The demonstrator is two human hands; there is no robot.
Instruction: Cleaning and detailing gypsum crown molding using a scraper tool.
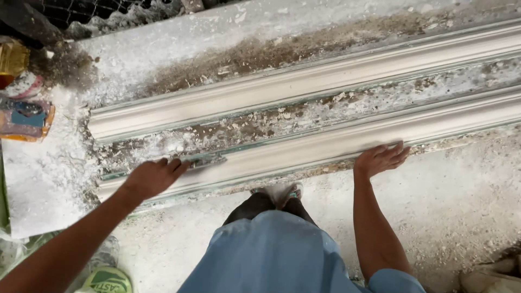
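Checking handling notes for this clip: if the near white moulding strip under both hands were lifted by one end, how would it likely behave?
The near moulding strip looks long and thin, so it would probably sag or snap. White crumbs along it suggest brittle, chippy edges. The right hand lies flat on it; the left hand presses a tool, so it probably slides unless held.

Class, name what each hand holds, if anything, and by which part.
Left hand grips one end of a flat scraper blade. Right hand holds nothing; it presses flat on the near plaster moulding.

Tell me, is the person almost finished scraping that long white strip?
Hard to tell. The near moulding looks smooth and pale on top. The left hand holds a flat scraper against its end, while the right hand rests flat on it. Crumbly plaster bits lie between it and the far moulding.
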